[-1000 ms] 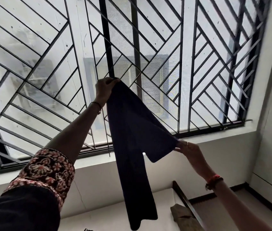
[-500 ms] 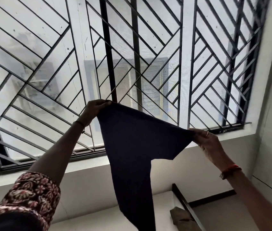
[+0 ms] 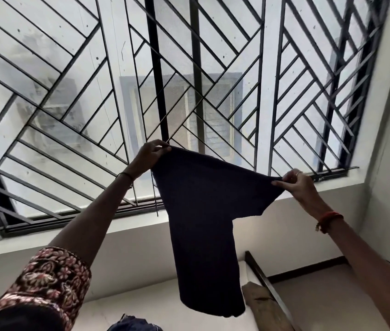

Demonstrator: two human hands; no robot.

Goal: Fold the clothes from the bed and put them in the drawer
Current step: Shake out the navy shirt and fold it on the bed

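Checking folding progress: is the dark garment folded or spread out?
Spread: left hand and right hand hold the dark garment taut by its top edge; the rest hangs loose.

One dark garment (image 3: 203, 211), one window (image 3: 69, 115), two hands (left hand (image 3: 149, 155), right hand (image 3: 295, 185)).

The garment (image 3: 201, 211) hangs in front of the window grille (image 3: 74, 99), stretched between both grips: left grip (image 3: 149, 155) on its upper left corner, right grip (image 3: 295, 185) on the upper right, a bit lower. Its long part drops down the middle, in front of the wall (image 3: 129, 254) under the sill (image 3: 141, 225). Below it, at the bottom edge, there's more cloth (image 3: 133, 325), with a rail (image 3: 264, 279) off to the right.
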